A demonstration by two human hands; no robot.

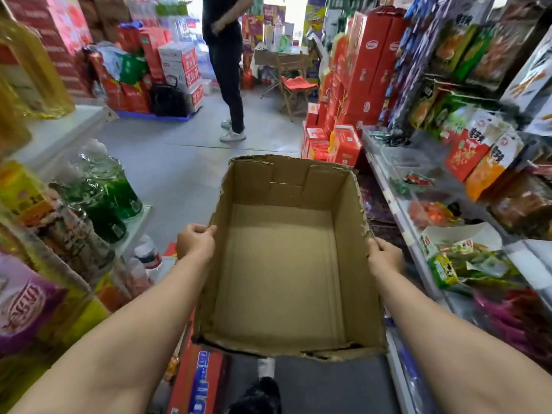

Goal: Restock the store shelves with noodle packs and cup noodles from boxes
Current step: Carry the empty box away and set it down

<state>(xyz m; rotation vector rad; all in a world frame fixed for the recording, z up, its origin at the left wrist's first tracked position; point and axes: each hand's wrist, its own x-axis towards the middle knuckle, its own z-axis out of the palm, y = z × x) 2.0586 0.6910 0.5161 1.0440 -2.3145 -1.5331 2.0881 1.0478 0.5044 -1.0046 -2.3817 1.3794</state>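
Box: an empty cardboard box (286, 264) held out in the aisle between the shelves, open top up, nothing inside.
Left hand (195, 240): grip curled over the box's left rim, fingers hooked on the edge.
Right hand (385, 255): grip closed on the torn right rim.
Step, as I judge it: carrying off an emptied box.
Doing it well: keep both holds level; the ragged edges may tear, so support lower down.
Watch: a person (228, 64) stands ahead in the aisle; red cartons (346, 144) crowd the right-hand floor.
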